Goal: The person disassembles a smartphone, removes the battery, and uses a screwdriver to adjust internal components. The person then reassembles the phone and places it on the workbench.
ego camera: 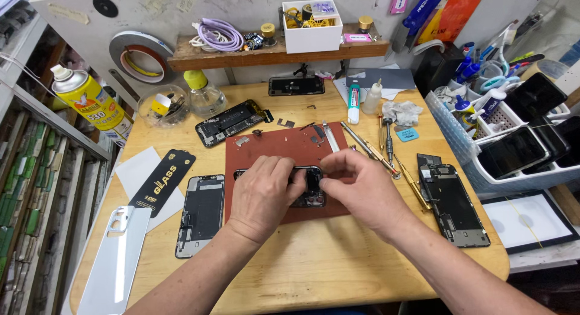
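An opened phone body [312,185] lies on a red-brown work mat [272,142] in the middle of the wooden bench. My left hand [263,191] rests over its left part, fingers curled on the frame. My right hand [356,185] pinches at the phone's upper right edge; whatever small part it holds is hidden by the fingers. Metal tweezers [330,136] and small loose parts lie on the mat just beyond the hands.
Other opened phone bodies lie at left [201,213], right [453,204] and back [229,123]. Screwdrivers [370,149] sit right of the mat. A white back cover [115,260], a spray can [90,98], a glue bottle [354,103] and a bin of phones [519,152] surround the bench.
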